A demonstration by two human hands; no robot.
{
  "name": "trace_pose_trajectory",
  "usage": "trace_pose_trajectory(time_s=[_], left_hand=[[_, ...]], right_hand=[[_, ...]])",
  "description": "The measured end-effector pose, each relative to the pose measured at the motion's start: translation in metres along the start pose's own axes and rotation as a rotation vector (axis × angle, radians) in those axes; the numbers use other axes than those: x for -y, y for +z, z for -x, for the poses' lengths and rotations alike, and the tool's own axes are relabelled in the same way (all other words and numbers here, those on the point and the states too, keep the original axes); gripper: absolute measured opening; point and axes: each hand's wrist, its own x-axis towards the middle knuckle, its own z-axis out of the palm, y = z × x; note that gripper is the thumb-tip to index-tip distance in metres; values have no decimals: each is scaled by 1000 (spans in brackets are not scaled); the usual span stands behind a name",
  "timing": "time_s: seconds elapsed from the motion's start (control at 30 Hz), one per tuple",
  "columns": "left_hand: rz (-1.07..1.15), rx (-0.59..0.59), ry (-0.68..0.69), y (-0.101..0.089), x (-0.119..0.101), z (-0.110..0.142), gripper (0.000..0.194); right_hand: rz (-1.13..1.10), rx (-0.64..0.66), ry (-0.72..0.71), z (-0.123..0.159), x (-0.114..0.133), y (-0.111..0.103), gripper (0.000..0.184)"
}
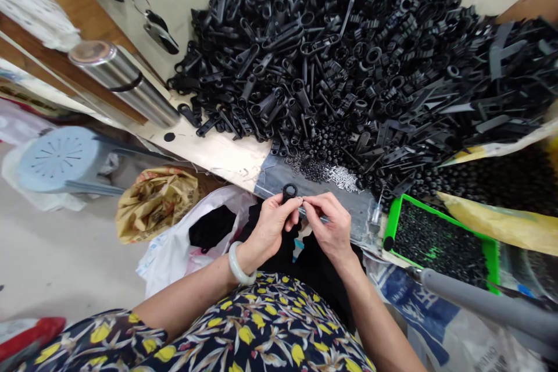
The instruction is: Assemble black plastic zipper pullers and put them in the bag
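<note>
My left hand [272, 226] is closed round a small black plastic part [289, 192] with a ring at its top, held just off the table's front edge. My right hand [331, 224] pinches its fingertips against the same part from the right; whether a small pin sits in that pinch I cannot make out. A pale bangle [239, 267] circles my left wrist. Right behind the hands lies a small heap of tiny metal pins [342, 177]. A huge pile of black plastic parts [349, 52] covers the table beyond.
A green tray [492, 247] of small black pieces sits at the right, with a grey bar [479, 302] below it. A steel flask [126, 84] lies at the left on the table. Bags [152, 203] and a grey stool [61, 160] stand on the floor at the left.
</note>
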Motion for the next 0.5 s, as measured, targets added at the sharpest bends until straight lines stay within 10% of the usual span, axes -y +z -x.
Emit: trace_pose_trajectory(time_s=[0.5], left_hand=[[92,34,-73,7,0,3,35]], right_hand=[[-29,-4,-4,7,-5,1,17]])
